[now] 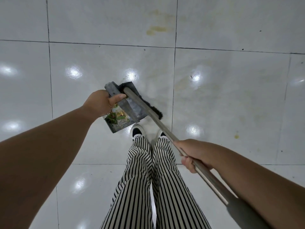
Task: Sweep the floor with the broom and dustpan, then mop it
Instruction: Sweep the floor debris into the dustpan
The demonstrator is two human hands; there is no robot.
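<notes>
Stained tile floor (231, 100) under dustpan (123, 119)

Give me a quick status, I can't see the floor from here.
Left hand gripping dustpan, debris inside. Right hand on broom handle, bristles at pan. Yellowish stains remain on tiles ahead.

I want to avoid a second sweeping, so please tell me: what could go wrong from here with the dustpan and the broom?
The dustpan, gripped by the left hand, already holds leaves and scraps; tilting it might spill them. The broom bristles press at its edge and could flick debris out. Yellowish stains probably need the mop.
</notes>
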